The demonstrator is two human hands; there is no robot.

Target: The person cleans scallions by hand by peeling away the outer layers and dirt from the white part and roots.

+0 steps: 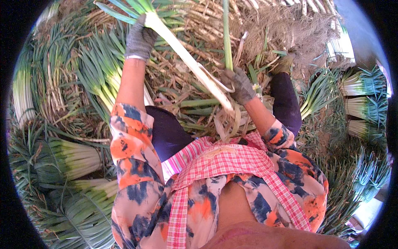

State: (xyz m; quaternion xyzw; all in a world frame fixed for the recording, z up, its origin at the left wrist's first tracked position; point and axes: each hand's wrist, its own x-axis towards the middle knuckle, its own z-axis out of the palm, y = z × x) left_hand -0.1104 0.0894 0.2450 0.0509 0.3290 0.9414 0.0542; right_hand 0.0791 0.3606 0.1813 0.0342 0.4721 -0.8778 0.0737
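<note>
Head view: my left hand grips a leek where white turns green, its pale length slanting down just beside my right hand, closed around a green stalk. The leek should prove light, crisp and slightly slick; the firm neck likely offers the surest hold.
</note>
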